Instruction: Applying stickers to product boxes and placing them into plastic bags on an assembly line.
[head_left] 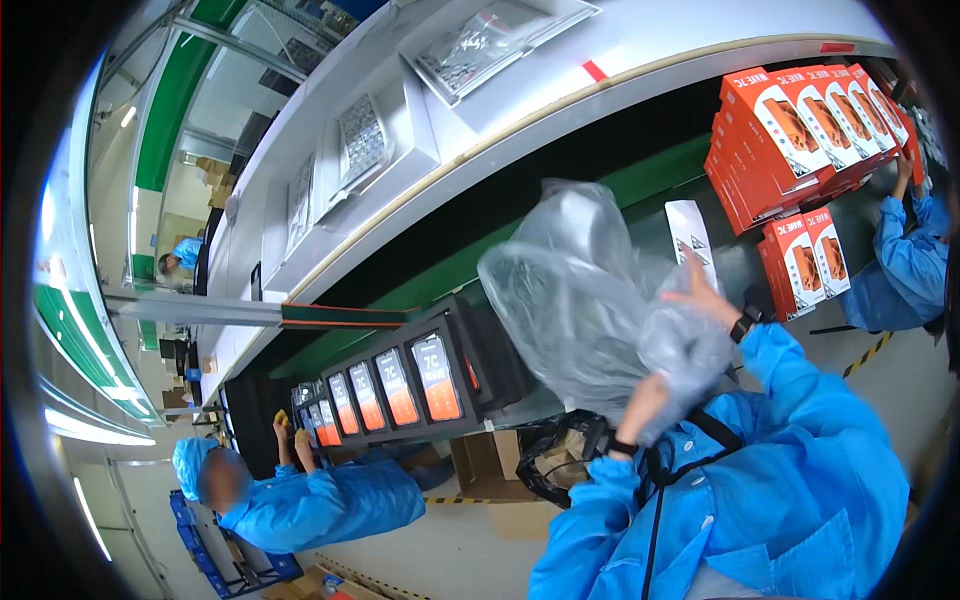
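Note:
In front of me a large, crumpled clear plastic bag (575, 265) bulges over the green work surface. My left hand (643, 405) is closed on its gathered near end, close to my body. Beyond it my right hand (705, 298) lies at the bag's right side with the fingers spread apart. Its fingertips are close to a white printed sleeve or card (692, 235); whether they touch it I cannot tell. Part of the bag hides what lies behind it.
Orange-and-white boxes (775, 140) stand stacked at right, near a blue-sleeved co-worker (905, 250). At left, black trays hold phone-like pieces with orange-and-white faces (435, 378), beside another co-worker (300, 505). A shelf (650, 30) runs above; cardboard boxes (485, 465) sit below.

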